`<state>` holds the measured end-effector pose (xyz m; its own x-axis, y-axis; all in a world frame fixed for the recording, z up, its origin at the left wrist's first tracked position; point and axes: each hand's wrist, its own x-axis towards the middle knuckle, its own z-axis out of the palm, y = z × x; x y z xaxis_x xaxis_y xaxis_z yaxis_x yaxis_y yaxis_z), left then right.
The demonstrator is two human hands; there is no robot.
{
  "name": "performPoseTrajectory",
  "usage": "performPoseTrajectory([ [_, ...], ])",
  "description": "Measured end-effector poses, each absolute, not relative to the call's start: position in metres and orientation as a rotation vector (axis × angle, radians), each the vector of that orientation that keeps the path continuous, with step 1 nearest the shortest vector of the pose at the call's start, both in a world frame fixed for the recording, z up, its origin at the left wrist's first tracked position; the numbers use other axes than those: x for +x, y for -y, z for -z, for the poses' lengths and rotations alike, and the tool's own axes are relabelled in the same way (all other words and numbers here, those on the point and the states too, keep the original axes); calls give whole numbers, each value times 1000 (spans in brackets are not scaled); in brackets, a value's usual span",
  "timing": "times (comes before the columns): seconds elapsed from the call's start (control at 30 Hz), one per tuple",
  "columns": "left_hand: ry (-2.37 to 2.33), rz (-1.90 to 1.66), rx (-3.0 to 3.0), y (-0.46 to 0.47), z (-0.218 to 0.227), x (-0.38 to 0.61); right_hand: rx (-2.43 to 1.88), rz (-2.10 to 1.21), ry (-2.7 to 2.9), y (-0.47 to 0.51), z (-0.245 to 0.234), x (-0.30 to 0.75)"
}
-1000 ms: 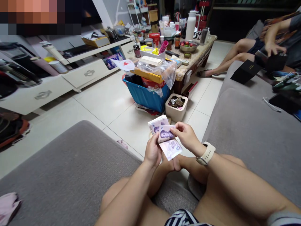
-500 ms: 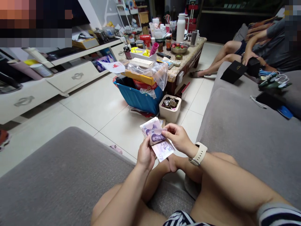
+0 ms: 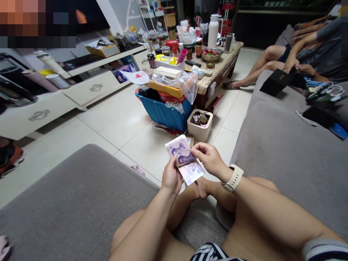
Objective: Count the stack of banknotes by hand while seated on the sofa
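- Your left hand [image 3: 172,177] has its fingers curled around a small stack of purple five-yuan banknotes [image 3: 178,146], held up in front of you.
- Your right hand [image 3: 208,159], white watch [image 3: 235,177] on the wrist, has the top note [image 3: 185,157] pinched in its fingers.
- Just past the notes, a beige tub [image 3: 199,123] sits on the floor tiles [image 3: 127,127] near a blue bin [image 3: 163,114].
- Farther off, the desk [image 3: 219,63] is crammed with jars and a white thermos [image 3: 213,30].
- Over on the sofa [image 3: 282,145], someone else's hand [image 3: 290,64] is near a black box [image 3: 276,82].

Figure: my own body from the head camera. Right wrist [image 3: 223,172]: wristwatch with cream strap [image 3: 235,177]. Lower right of frame: dark-and-white striped sleeve [image 3: 324,250]. Bottom centre: striped shorts [image 3: 208,252], same dark and white.
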<state>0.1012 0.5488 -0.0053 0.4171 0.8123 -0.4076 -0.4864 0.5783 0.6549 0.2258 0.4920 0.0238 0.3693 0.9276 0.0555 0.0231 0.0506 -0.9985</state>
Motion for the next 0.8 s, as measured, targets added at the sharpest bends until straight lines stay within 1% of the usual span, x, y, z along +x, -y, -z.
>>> performPoseTrajectory([
  [0.47, -749, -850, 513, -548, 8, 99, -1337, -903, 923, -492, -26, 224],
  [0.67, -747, -813, 520, -546, 0, 99, -1247, -1049, 883, -491, -26, 225],
  [0.8, -763, -795, 520, -545, -5, 99, -1284, -1019, 849, -492, -25, 226],
])
